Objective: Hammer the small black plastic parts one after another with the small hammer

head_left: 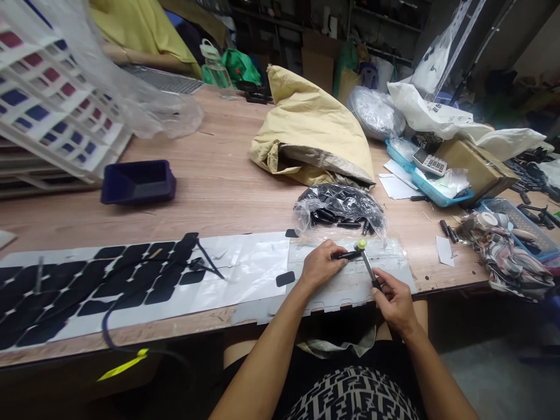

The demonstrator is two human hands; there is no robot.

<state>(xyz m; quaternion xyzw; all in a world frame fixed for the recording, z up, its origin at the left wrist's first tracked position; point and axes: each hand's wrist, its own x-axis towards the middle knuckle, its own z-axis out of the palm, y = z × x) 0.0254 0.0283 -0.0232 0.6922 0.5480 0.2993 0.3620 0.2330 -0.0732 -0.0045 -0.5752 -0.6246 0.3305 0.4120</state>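
My left hand (322, 265) is closed on a slim black part (348, 255), holding it down on the grey-white work sheet (380, 286). My right hand (397, 300) grips the dark handle of a small hammer (368, 267) with a metal shaft and a yellow-green head. The hammer's head is at the far end of the black part; whether they touch, I cannot tell. Just beyond my hands lies a clear plastic bag (343, 201) full of similar black parts. A loose black rounded patch (286, 279) lies left of my left hand.
Rows of black patches (131, 268) and a dark cable (107, 326) lie on white sheeting to the left. Behind are a purple tray (138, 182), a white basket (56, 99) and a yellow sack (315, 128). A calculator (431, 162) sits right. A person's yellow sleeve (144, 29) shows at back left.
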